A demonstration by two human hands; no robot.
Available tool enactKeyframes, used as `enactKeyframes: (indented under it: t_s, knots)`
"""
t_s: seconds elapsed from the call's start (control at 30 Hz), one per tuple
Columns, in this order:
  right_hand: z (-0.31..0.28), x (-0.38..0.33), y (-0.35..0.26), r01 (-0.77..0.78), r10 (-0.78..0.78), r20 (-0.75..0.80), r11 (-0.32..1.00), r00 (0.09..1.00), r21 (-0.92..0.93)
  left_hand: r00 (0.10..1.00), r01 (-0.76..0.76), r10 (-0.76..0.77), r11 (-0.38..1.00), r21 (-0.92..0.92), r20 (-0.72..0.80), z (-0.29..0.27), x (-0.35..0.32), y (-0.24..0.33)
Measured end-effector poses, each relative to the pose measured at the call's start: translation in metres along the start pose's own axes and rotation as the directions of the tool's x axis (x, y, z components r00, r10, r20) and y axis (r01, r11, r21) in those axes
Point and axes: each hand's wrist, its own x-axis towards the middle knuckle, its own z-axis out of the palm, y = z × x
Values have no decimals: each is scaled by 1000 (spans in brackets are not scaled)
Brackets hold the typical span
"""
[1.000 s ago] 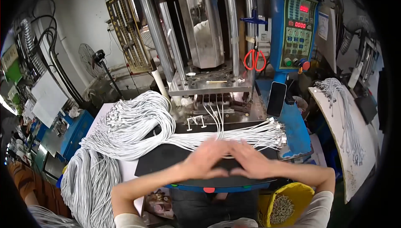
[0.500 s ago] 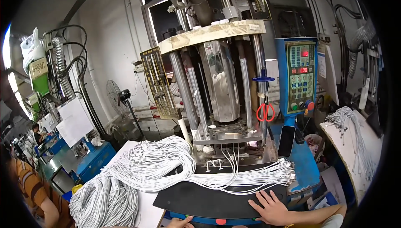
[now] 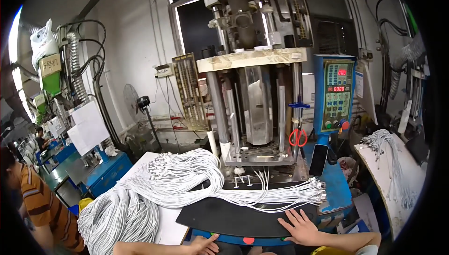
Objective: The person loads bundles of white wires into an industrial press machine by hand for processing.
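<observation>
My right hand (image 3: 299,228) lies with fingers spread on the right end of the black mat (image 3: 229,217), its thumb by the front edge. At that edge my left hand (image 3: 204,245) holds nothing, its thumb stretched beside a green button (image 3: 213,234). A red button (image 3: 248,240) sits between the hands. Beyond the mat, a bundle of white cables (image 3: 276,198) runs right, its connector ends gathered near the phone. Several of these cables lead up to the metal base of the vertical press (image 3: 259,158). A small white H-shaped piece (image 3: 242,181) lies there.
Large coils of white cable (image 3: 119,220) cover the table at left. A dark-screened phone (image 3: 319,159) leans below the blue control panel (image 3: 335,95). Red-handled scissors (image 3: 298,137) hang at the press. Another person in a striped shirt (image 3: 44,203) is at far left. More cables lie on the right-hand table (image 3: 390,175).
The view has tilted upward, and more of my left hand and forearm shows. My right hand stays on the mat. The red digits on the control panel look different.
</observation>
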Motion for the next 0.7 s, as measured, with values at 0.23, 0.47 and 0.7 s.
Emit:
enactKeyframes:
  t_s: [0.23,0.47,0.7]
  knots:
    - [-16,12,-12,-34,32,-13,995,999,-99,987,-107,100,993,52,127,-5,32,-2]
    - [-91,88,-44,-125,83,122,912,989,392,660,-571,298,796,202,689,16,1,31]
    - [-13,167,110,-487,646,319,94,693,868,112,-994,765,95,61,634,81,6,92]
